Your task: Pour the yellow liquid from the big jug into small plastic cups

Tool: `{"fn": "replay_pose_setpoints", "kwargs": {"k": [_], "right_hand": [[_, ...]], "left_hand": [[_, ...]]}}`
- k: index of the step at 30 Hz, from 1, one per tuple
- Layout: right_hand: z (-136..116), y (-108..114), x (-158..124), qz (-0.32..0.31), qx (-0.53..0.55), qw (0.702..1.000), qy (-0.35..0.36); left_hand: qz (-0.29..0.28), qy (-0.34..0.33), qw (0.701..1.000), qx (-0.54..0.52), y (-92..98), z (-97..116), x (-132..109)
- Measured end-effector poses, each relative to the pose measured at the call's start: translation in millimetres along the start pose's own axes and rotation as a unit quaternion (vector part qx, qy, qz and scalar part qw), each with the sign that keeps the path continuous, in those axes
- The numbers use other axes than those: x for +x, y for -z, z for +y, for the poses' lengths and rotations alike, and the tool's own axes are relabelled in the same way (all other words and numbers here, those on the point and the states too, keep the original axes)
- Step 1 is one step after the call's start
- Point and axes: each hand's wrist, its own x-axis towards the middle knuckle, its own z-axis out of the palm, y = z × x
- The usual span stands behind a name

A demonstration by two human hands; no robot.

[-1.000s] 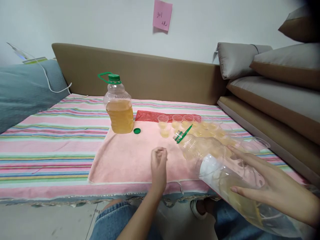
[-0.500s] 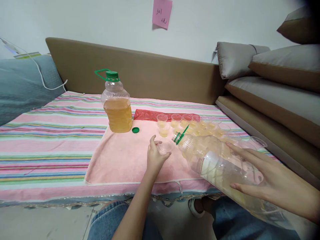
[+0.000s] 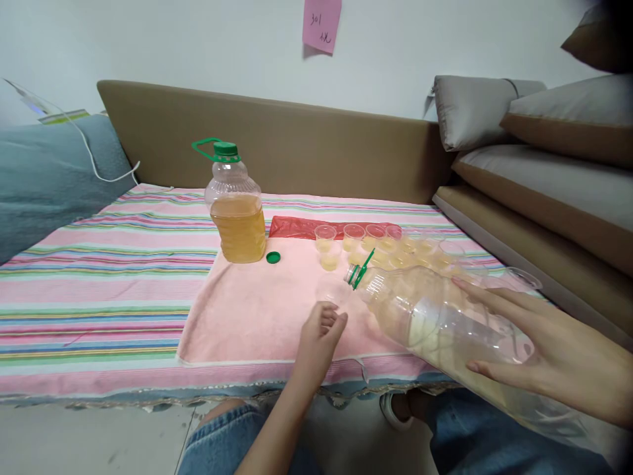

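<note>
My right hand grips a large clear plastic bottle holding some pale yellow liquid. The bottle lies tilted, its capless mouth pointing left and a green ring with a raised strap round its neck. Just left of that mouth a clear plastic cup stands on the pink towel. My left hand is right in front of this cup, fingers curled in and nothing seen in them. Behind stands a cup of yellow liquid. Several more filled cups are grouped behind the bottle, partly hidden by it.
A second big bottle of amber liquid, with green cap and handle, stands at the towel's back left. Beside it lies a green cap. A red plastic bag lies behind the cups. Stacked cushions rise at the right.
My left hand has let go of the clear cup and drawn back toward me, its fingers curling in. The bottle in my right hand stays tilted in nearly the same place.
</note>
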Motion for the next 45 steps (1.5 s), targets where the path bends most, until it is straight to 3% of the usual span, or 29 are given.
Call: {"fn": "replay_pose_setpoints", "kwargs": {"k": [2,3,8,19,28,45], "right_hand": [[1,-1,0,-0.002,-0.001,1.0,0.003],[2,-1,0,-0.003,-0.003,1.0,0.005],[0,1,0,-0.012,-0.009,1.0,0.012],[-11,26,6,-0.002,-0.036,0.999,0.038],[-7,23,11,0.006,-0.067,0.996,0.053],[-9,35,25,-0.029,-0.074,0.996,0.051]], "left_hand": [[-0.101,0.054,0.991,-0.069,-6.4,3,-6],[-0.126,0.074,0.984,-0.099,-9.7,4,-9],[-0.169,0.108,0.956,-0.212,-20.0,4,-14],[-0.186,0.124,0.938,-0.265,-17.2,6,-19],[-0.218,0.129,0.93,-0.266,-13.7,8,-22],[-0.225,0.159,0.92,-0.28,-14.2,7,-24]]}}
